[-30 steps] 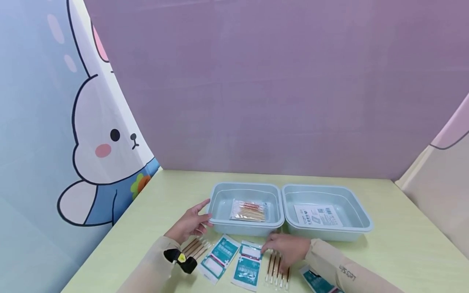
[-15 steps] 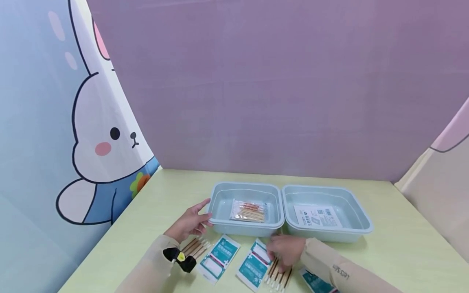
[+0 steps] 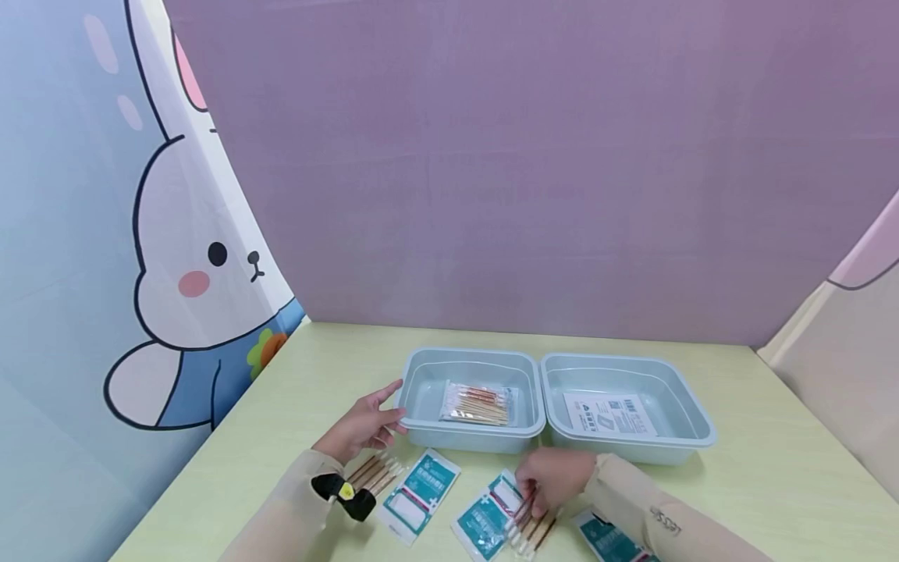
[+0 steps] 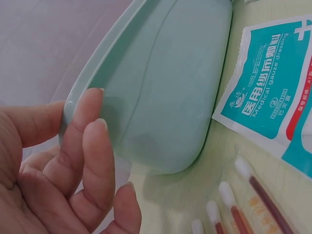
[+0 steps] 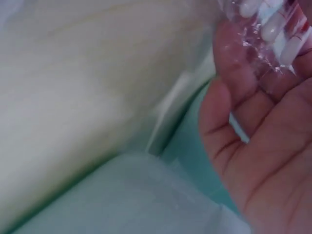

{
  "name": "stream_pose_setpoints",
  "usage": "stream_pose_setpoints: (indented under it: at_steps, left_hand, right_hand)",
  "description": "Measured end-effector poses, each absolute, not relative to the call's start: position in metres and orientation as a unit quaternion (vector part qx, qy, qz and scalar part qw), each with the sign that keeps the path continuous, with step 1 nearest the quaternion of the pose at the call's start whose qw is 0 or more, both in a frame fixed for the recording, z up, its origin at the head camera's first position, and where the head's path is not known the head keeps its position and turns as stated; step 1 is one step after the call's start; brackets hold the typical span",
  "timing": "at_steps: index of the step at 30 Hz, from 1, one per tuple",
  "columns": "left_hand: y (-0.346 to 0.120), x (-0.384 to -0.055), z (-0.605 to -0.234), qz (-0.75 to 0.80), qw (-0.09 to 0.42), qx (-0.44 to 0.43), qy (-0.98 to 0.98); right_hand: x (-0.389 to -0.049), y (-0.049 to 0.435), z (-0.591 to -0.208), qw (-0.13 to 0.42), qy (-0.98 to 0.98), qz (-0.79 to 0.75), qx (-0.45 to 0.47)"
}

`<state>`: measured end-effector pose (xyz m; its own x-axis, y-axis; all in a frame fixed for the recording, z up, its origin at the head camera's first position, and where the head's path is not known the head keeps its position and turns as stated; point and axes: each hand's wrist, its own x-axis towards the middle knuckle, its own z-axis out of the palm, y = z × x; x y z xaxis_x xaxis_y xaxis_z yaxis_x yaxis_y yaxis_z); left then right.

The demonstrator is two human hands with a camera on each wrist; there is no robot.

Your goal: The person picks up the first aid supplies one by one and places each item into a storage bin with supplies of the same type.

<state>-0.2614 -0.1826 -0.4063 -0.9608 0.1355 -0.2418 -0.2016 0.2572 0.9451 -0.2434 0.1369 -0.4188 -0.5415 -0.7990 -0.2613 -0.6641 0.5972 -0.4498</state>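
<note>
My left hand (image 3: 361,429) pinches the rim of the left pale blue plastic basin (image 3: 463,441) between thumb and fingers. In that basin lies a clear packet of cotton swabs (image 3: 481,407). My right hand (image 3: 555,478) pinches another clear packet of brown-stemmed cotton swabs (image 3: 537,531), whose white tips point toward me. This packet overlaps the edge of a green-and-white gauze dressing packet (image 3: 485,519). The right wrist view shows the swabs' white tips (image 5: 270,27) in crinkled film against my fingers. The right basin (image 3: 625,451) stands alongside, with a white printed packet (image 3: 611,414) inside.
A second gauze dressing packet (image 3: 421,492) and a third swab packet (image 3: 375,472) lie in front of the left basin, near my left wrist. Another green packet (image 3: 611,537) is partly hidden under my right sleeve. A purple cloth (image 3: 534,172) closes off the table's back.
My right hand first shifts the middle gauze packet, which turns at an angle. The swab packet in my right fingers now slants across that packet's edge. My left hand stays on the basin rim.
</note>
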Motion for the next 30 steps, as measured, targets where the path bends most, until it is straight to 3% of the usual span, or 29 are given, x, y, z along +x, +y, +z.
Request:
stream_pose_setpoints:
  at_steps: [6, 30]
  left_hand:
    - [-0.183, -0.261, -0.405, 0.604, 0.139, -0.02, 0.784]
    - [-0.183, -0.264, -0.408, 0.594, 0.144, -0.021, 0.791]
  right_hand:
    - [-0.244, 0.145, -0.416, 0.24, 0.84, -0.24, -0.424]
    - [-0.232, 0.142, -0.398, 0.164, 0.795, -0.369, -0.453]
